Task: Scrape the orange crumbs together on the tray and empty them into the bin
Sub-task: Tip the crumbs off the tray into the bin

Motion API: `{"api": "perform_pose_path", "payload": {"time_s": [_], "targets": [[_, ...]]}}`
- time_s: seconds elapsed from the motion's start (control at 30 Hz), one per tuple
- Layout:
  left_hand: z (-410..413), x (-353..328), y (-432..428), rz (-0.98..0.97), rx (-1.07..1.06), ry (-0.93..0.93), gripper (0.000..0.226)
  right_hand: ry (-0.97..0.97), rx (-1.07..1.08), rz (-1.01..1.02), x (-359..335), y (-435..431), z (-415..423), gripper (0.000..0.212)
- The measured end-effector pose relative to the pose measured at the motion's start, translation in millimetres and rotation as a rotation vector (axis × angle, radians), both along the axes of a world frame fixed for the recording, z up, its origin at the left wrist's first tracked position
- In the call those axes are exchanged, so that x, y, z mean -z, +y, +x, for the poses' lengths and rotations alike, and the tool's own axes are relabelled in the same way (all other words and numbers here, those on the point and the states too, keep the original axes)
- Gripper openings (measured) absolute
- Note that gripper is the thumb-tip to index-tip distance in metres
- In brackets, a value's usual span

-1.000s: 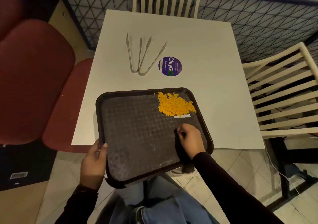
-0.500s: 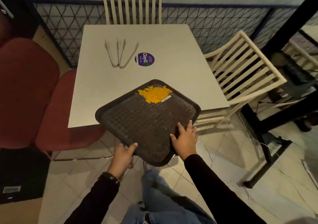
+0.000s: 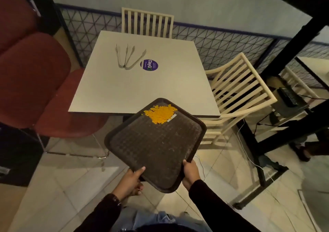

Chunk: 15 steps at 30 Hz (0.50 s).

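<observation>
1. Tray (image 3: 156,146): in front of table (image 3: 142,89), held clear of it.
2. Crumbs (image 3: 160,113): heaped at tray's far corner.
3. Tongs (image 3: 128,58): on table, apparently two pairs, left of sticker (image 3: 149,65).

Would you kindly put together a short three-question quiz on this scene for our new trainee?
1. True or false: the tray rests flat on the white table.
2. Where on the tray do the orange crumbs lie? A) by the person's hands B) in a heap at the far corner C) spread all over
3. Fill in: beside the purple sticker on the table lie two pairs of ____.

Key:
1. False: the left hand and right hand hold it off the table, by its near edges.
2. B
3. tongs
</observation>
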<state>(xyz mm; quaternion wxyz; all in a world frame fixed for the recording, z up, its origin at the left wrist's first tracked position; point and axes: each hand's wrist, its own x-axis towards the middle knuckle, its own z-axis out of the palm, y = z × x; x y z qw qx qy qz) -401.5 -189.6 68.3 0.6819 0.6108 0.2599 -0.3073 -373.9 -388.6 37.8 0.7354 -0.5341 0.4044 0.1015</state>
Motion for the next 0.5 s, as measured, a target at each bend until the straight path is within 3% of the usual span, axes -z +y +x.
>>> {"api": "perform_pose_path", "payload": {"time_s": [0.13,0.27,0.37,0.5], "targets": [[-7,24,-17,-0.004,-0.244,0.076,0.040,0.067,-0.043,-0.024,-1,-41,-10,0.024],[-17,69,-27,0.158,-0.478,-0.014,0.043,0.070,-0.132,-0.334,14,-94,-19,0.022],[-31,97,-44,0.413,-0.512,-0.055,0.050,0.030,-0.192,-0.459,28,-132,-38,0.021],[-67,115,-93,0.472,-0.544,-0.019,0.034,0.063,-0.289,-0.539,55,-169,-73,0.021]]}}
